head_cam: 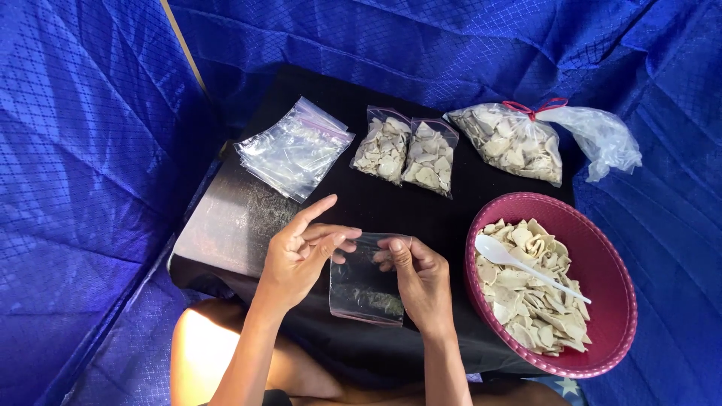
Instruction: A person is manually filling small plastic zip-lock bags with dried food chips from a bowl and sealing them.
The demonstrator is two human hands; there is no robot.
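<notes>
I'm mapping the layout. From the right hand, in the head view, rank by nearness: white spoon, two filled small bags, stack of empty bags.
1. White spoon, just to the right hand's right, in the red bowl.
2. Two filled small bags, straight beyond.
3. Stack of empty bags, beyond, far left.

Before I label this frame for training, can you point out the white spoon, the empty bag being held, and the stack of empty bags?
white spoon [492, 249], head view, bowl end.
empty bag [366, 289], head view, middle.
stack of empty bags [295, 148], head view, centre.

Clear zip bags [295, 148] stacked left — two filled pouches [407, 150] centre, tied sack [511, 141] right.
</notes>
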